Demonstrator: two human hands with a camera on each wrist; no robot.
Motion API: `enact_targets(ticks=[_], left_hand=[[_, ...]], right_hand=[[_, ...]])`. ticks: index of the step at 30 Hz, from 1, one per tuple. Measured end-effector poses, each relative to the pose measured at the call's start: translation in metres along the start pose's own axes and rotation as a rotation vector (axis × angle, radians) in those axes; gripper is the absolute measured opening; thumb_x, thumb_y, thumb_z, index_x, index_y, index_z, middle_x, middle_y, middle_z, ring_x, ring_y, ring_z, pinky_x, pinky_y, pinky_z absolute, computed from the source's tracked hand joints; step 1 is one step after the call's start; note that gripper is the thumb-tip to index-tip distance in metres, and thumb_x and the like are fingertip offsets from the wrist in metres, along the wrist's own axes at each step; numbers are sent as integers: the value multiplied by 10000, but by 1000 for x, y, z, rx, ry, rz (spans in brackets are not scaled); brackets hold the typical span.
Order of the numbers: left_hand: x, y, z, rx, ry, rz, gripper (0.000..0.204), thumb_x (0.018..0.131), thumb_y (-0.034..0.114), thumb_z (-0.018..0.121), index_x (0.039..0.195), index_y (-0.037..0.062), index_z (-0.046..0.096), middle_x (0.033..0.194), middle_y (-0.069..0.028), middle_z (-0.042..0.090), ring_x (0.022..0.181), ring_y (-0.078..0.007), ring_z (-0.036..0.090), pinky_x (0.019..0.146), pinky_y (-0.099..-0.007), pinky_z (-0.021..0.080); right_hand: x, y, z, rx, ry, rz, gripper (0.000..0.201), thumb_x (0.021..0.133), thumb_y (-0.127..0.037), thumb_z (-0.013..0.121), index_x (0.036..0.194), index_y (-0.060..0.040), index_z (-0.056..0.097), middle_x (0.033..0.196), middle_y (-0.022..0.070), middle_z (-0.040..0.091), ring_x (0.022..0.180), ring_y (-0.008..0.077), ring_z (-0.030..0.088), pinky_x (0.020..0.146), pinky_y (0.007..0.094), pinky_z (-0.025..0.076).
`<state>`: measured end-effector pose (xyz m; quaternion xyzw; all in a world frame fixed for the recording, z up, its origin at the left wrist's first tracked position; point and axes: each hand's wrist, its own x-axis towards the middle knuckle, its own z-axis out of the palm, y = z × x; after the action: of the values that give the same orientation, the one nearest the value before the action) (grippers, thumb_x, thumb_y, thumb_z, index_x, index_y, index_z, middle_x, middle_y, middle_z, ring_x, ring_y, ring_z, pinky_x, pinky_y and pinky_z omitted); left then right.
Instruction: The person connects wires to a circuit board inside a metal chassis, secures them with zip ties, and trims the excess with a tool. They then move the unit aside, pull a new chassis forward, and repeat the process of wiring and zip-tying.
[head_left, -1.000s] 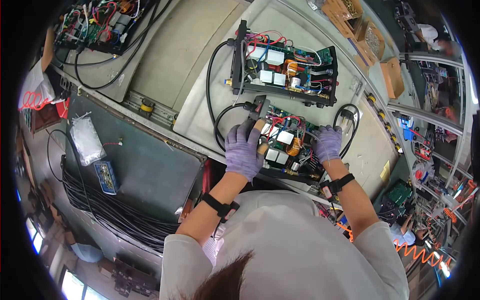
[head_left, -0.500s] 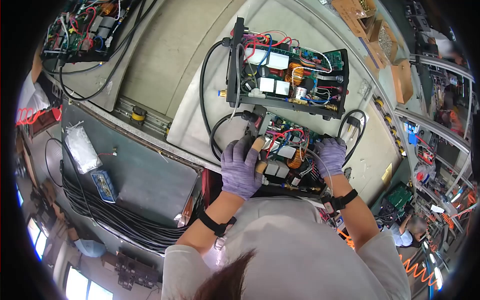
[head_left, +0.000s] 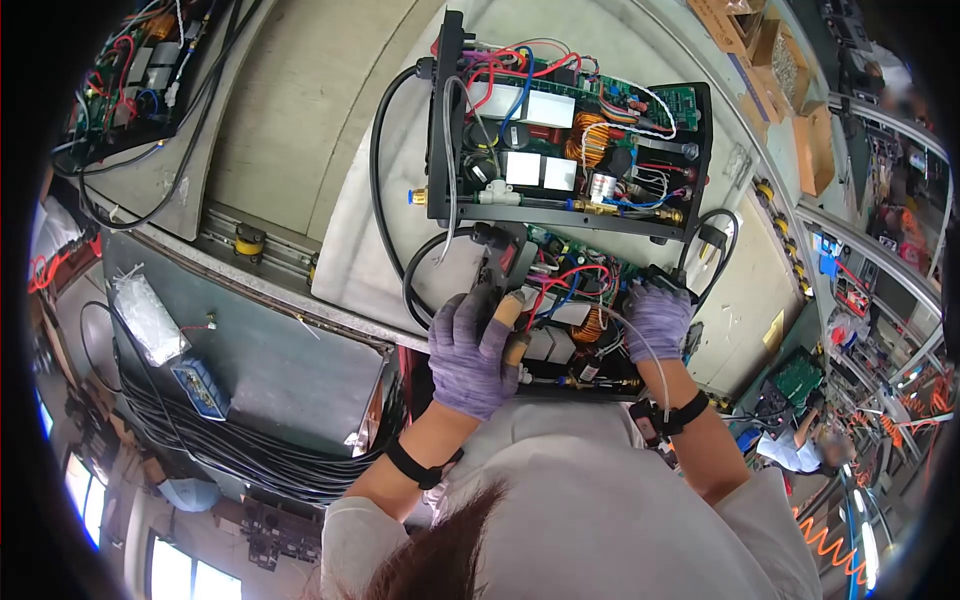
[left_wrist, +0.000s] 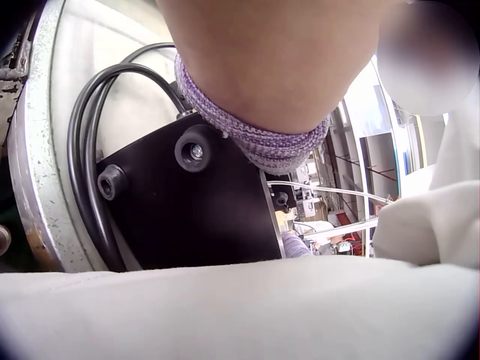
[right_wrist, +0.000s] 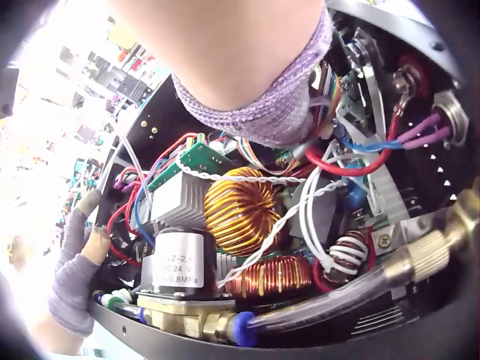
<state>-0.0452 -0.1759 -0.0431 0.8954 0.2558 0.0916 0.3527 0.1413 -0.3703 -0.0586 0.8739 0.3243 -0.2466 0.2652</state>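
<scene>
Both hands wear purple knit gloves. My left hand (head_left: 468, 350) grips the left end of the nearer uncovered electronics unit (head_left: 588, 335); two of its fingertips show tan. My right hand (head_left: 655, 320) holds the unit's right end, its fingertips hidden. The unit tilts, and its black bottom panel (left_wrist: 195, 217) with rubber feet (left_wrist: 196, 148) faces the left wrist camera. Inside, the right wrist view shows a copper-wound toroidal coil (right_wrist: 244, 210), a solenoid valve (right_wrist: 180, 259), a clear hose (right_wrist: 322, 304) and several coloured wires.
A second uncovered unit (head_left: 560, 140) stands just beyond, with its black power cable (head_left: 380, 170) looping left. At the left are a bundle of black cables (head_left: 260, 450), a blue tray (head_left: 200, 388) and a plastic bag (head_left: 150, 318). Cardboard bins (head_left: 780, 65) line the far right.
The nearer unit has tipped further, and both hands have come slightly closer to the body with it. The head view has shifted, so the farther unit appears larger and further left.
</scene>
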Motion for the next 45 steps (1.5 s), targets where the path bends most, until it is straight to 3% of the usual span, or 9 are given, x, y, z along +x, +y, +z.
enact_targets(ticks=[18,19,22,24,26,30,34,41,45], left_hand=[[0,3,1,14,-10,10,541,775,266,639,1280,139,494,1255,-181,464,1074,-385,460,924,-492,385],[-1,2,1,17,-14,13,545,773,264,641,1282,135,492,1254,-180,464,1074,-386,460,925,-493,385],[-2,6,-2,25,-36,21,579,773,249,644,1311,124,467,1260,-180,459,1094,-394,443,942,-504,371],[-2,8,-2,34,-47,32,591,777,244,641,1323,118,454,1261,-185,457,1104,-396,434,950,-508,363],[-1,13,-5,54,-80,36,598,794,224,631,1337,76,432,1231,-214,458,1091,-404,435,953,-508,361],[-4,16,-2,125,-76,57,597,807,235,631,1342,74,422,1215,-239,456,1060,-417,447,934,-511,381],[-6,19,-1,232,-107,61,642,819,295,606,1388,104,379,1224,-253,456,1077,-431,441,960,-514,366],[-10,31,-3,333,-44,87,632,837,341,548,1383,79,370,1210,-255,494,1094,-431,456,983,-488,344],[-16,11,0,512,4,102,628,860,337,522,1403,78,342,1216,-263,491,1094,-447,458,967,-496,356]], right_hand=[[-3,1,2,-44,-48,-30,305,792,-329,596,1048,-185,678,986,11,678,967,182,621,926,409,370],[-6,1,-16,-8,-103,-55,273,773,-205,567,1023,-180,675,977,32,665,949,217,606,895,419,396],[-30,24,-29,394,399,-211,270,749,-185,603,1011,-167,670,938,41,655,918,247,598,852,416,419],[-49,47,-33,449,519,-42,401,753,-209,637,1148,-148,618,1002,102,633,916,273,590,844,428,433],[-67,60,-37,319,776,166,402,822,-185,624,1211,-101,564,801,113,642,752,296,614,720,420,488],[-84,61,60,738,190,321,607,886,-369,545,1384,-69,373,1113,247,596,998,403,593,900,437,463],[-93,45,27,1025,-164,411,714,924,-418,447,1466,-64,146,1086,311,595,1020,408,596,892,456,451],[-91,55,13,1089,-146,264,677,919,-371,458,1425,24,241,1070,238,635,995,346,631,861,403,482],[-66,38,51,1122,192,151,549,911,-412,473,1202,52,455,1016,239,645,941,347,643,810,403,500]])
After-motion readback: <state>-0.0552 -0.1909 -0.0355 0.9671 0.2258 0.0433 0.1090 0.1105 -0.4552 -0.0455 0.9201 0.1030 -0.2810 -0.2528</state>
